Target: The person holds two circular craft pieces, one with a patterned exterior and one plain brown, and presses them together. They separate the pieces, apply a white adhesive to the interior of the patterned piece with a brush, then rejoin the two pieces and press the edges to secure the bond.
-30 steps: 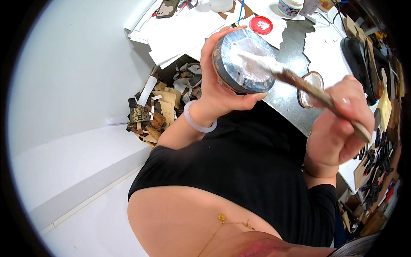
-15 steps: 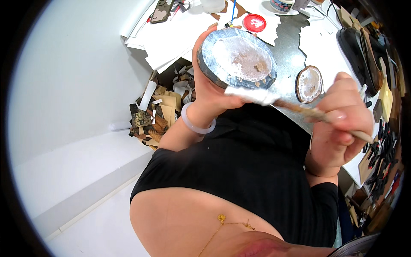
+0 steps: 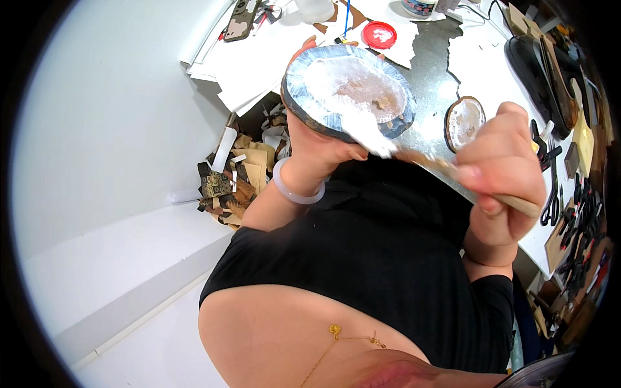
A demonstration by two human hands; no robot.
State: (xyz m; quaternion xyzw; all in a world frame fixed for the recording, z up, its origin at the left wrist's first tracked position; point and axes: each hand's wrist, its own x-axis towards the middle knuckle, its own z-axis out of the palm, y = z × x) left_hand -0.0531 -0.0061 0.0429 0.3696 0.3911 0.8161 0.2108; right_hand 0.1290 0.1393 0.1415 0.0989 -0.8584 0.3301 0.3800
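My left hand [image 3: 318,143] grips a thick oval disc [image 3: 310,84] from beneath and behind, its pale face tilted up. White paste covers much of that face, with a brownish patch right of its middle. My right hand [image 3: 504,178] is closed around the wooden handle of a brush [image 3: 424,160]. White paste coats the brush's bristles, which touch the disc's near edge. To the right on the table lies a smaller oval disc [image 3: 464,123] with a brown rim and a white-smeared face.
A red lid [image 3: 379,35] with white paste lies beyond the disc. White paper [image 3: 249,71] and a phone [image 3: 242,19] are at the far left. Scissors [image 3: 551,194] and several tools lie at the right edge. Leather scraps [image 3: 249,165] fill a spot below the table's left side.
The brush and my right hand have moved left, bringing the bristles further over the near side of the disc. The held disc has shifted slightly left.
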